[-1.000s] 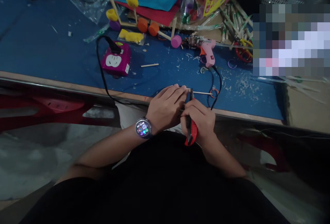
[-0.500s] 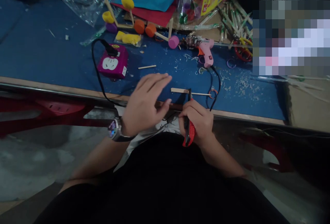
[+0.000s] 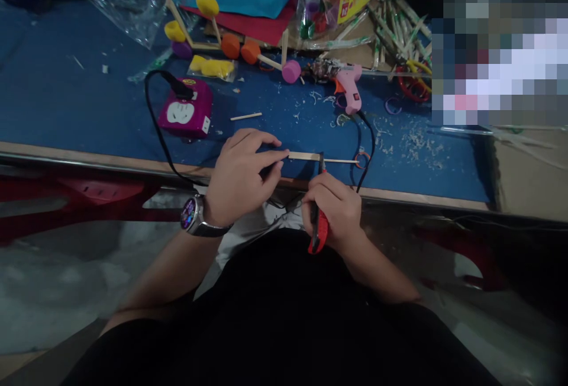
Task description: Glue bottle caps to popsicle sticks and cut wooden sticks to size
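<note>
My right hand is closed around red-and-black pliers, seen edge-on. Their dark tip stands across the middle of a thin wooden stick, which lies on the blue table near its front edge. The stick looks wider left of the tip and narrower to the right. My left hand, with a watch on the wrist, has its fingers apart, and the index fingertip is at the stick's left end. At the stick's right end lies a small orange ring.
A purple power socket with a black cable stands at left. Behind are a short stick, a pink glue gun, yellow clay packets and stick pieces with coloured ends. Scissors and a cardboard box are at right.
My left hand's index finger has come down to the stick's left end, and the fingers are more bent. My right hand keeps the pliers at the stick. The view has shifted slightly.
</note>
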Demonstrator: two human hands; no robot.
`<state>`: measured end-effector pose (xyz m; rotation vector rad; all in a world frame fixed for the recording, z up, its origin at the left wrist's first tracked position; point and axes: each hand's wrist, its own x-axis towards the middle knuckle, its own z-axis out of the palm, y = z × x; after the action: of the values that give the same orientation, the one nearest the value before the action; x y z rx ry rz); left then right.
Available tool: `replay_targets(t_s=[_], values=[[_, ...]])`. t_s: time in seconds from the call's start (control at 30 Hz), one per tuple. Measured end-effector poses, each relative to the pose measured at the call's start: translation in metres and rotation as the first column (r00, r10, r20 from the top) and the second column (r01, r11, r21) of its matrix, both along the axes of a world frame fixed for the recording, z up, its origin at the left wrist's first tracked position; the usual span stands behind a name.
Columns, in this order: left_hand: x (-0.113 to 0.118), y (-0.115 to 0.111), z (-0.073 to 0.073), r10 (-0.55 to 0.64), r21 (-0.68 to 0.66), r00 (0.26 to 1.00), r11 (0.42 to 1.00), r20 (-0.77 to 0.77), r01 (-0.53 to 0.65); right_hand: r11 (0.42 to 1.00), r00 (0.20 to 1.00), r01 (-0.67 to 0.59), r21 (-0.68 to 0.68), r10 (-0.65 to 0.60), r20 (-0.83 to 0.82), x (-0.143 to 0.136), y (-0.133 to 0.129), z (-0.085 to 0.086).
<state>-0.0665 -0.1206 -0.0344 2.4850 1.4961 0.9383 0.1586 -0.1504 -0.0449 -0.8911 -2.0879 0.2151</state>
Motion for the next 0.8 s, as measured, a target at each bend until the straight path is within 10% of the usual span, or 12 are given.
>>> replay_targets(t_s=[0.6,0.8], values=[[0.031,-0.020,-0.005,0.175,0.095,0.984,0.980,-0.008,-0.174,1.000,1.000,0.013,0.008,-0.013,0.013,-0.002,0.000,-0.003],[0.058,-0.038,-0.024,-0.030,0.118,0.992,0.992,-0.121,0.044,1.000,0.998,-0.027,-0.007,0.027,-0.054,0.002,0.001,-0.003]])
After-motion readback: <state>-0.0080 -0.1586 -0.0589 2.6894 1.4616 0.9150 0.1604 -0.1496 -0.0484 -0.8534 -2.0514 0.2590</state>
